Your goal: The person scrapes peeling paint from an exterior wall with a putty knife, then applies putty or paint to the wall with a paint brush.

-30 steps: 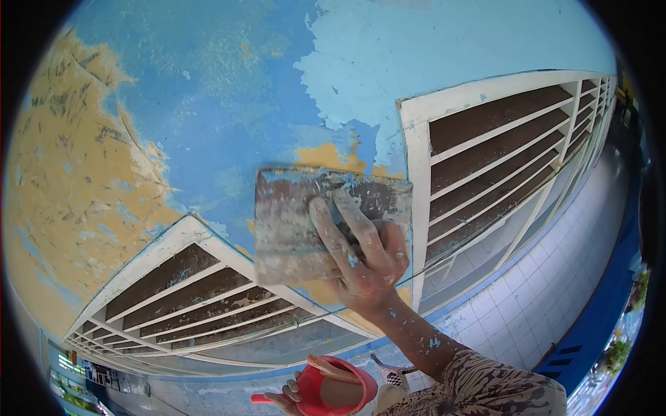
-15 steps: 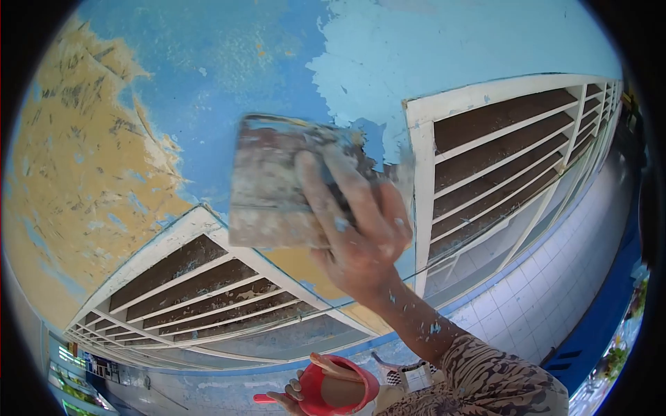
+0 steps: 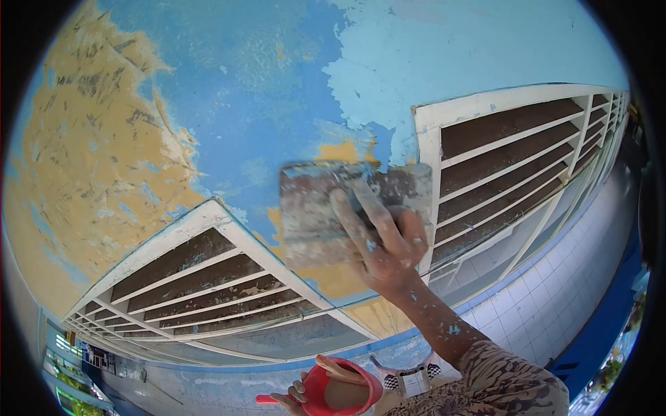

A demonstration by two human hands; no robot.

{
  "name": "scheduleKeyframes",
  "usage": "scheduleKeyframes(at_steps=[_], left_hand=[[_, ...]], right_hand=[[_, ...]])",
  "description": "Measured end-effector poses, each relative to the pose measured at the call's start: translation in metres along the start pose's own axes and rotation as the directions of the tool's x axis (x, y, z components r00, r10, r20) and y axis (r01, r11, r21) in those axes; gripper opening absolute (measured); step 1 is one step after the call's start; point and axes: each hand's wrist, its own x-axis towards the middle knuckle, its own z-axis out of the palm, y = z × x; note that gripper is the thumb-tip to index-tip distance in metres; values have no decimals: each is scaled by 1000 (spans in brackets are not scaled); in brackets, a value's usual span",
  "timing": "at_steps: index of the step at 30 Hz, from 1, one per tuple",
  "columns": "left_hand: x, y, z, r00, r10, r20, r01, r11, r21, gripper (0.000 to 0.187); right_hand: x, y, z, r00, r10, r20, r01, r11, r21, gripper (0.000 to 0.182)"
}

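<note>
My right hand (image 3: 388,253) is pressed against the wall between two window frames, gripping a wide rectangular trowel (image 3: 304,215) with fingers laid over its back. The plate is worn and smeared grey-brown, slightly blurred by motion; its working face is hidden. Just above it shows a yellow patch (image 3: 341,151) among blue paint. Low in view, my left hand (image 3: 297,392) is wrapped round the side of a red dipper (image 3: 316,396). Inside the dipper are a grey-brown mass (image 3: 347,396) and a wooden-looking stick (image 3: 341,372). Paint flecks stick to my right forearm.
White slatted window frames stand at left (image 3: 215,216) and right (image 3: 429,149) of the trowel. The wall has peeling light-blue paint (image 3: 444,41) and a large yellow area (image 3: 90,152). White tiles (image 3: 527,305) run below the right window.
My right hand and the trowel have moved right and down along the wall, close to the right window frame. A yellow patch the trowel covered now shows. My left hand still holds the dipper.
</note>
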Motion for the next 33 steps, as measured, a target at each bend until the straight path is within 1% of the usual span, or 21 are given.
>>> scheduleKeyframes(at_steps=[1, 3, 4, 6, 7, 9, 11, 13, 15, 16, 18, 19, 21, 22, 24, 26, 27, 28, 30, 32, 33], left_hand=[[-3, 2, 4, 1000, 7, -2, -7, 1000, -9, 75], [-10, 5, 13, 986, -34, -165, 36, 999, 7, 76], [-12, 5, 13, 986, -34, -164, 36, 999, 13, 76], [-12, 1, 13, 998, -20, -60, 21, 1000, 17, 76], [-14, 0, 13, 998, -24, -60, 25, 1000, 11, 76], [-17, -7, 13, 999, -39, -14, 37, 994, -99, 71], [-20, -5, 11, 999, -33, 33, 38, 980, -194, 66], [-14, -9, 15, 998, -16, 65, 32, 967, -254, 64], [-10, -4, 18, 992, -93, -81, 96, 995, 25, 76], [-6, -3, 16, 993, -91, -75, 93, 995, 25, 76], [-5, -7, 8, 999, -42, 28, 43, 999, -23, 77], [-6, -10, 4, 999, -40, 30, 41, 998, -39, 77], [-1, -8, -4, 998, -59, 29, 59, 998, -2, 76], [-4, -5, -2, 998, -46, 31, 47, 999, -7, 76], [-14, -4, 5, 994, -101, -48, 102, 995, 7, 66], [-11, -6, 1, 994, -106, -16, 105, 994, -8, 66], [-11, -8, -2, 994, -110, 7, 110, 994, -19, 66], [-8, -9, 1, 994, -113, 3, 113, 993, -18, 66], [-2, -14, 11, 991, -1, 132, 12, 996, -86, 74], [-3, -13, 20, 998, -9, 64, 14, 997, -71, 73], [-4, -13, 21, 1000, -13, 10, 13, 999, -51, 72]], right_hand=[[6, -2, 0, 1000, -9, -2, 9, 1000, 7, 45], [25, -3, 2, 1000, -11, -18, 10, 998, -57, 45], [39, -1, 13, 999, 9, -51, -11, 999, -39, 48], [59, -3, 22, 998, 5, -69, -9, 998, -54, 48], [63, -3, 21, 997, -11, -77, 7, 998, -63, 49], [49, 4, 8, 996, -46, -78, 42, 998, -56, 51], [23, 3, 1, 999, -24, 48, 27, 997, -70, 55], [43, 0, 5, 999, 10, 42, -7, 998, -56, 56], [91, 6, 20, 988, -95, -118, 91, 995, -34, 54], [106, 6, 23, 988, -95, -125, 92, 995, -36, 54], [125, 6, 25, 986, -115, -118, 100, 987, -126, 51], [112, 4, 19, 984, -131, -121, 116, 985, -126, 51], [59, -1, 8, 997, -69, -21, 66, 990, -121, 52], [49, -2, 8, 997, -73, -30, 69, 991, -112, 52], [40, 1, 7, 990, -74, 117, 84, 993, -85, 52], [97, 11, 22, 986, -158, -57, 150, 980, -129, 54], [135, 13, 31, 977, -163, -134, 141, 977, -157, 55], [177, 16, 36, 970, -184, -158, 158, 974, -161, 56], [223, 15, 24, 963, -207, -171, 181, 971, -158, 57], [237, 13, 10, 985, -134, -110, 133, 991, -16, 51], [222, 17, 17, 974, -172, -151, 162, 984, -72, 52]])
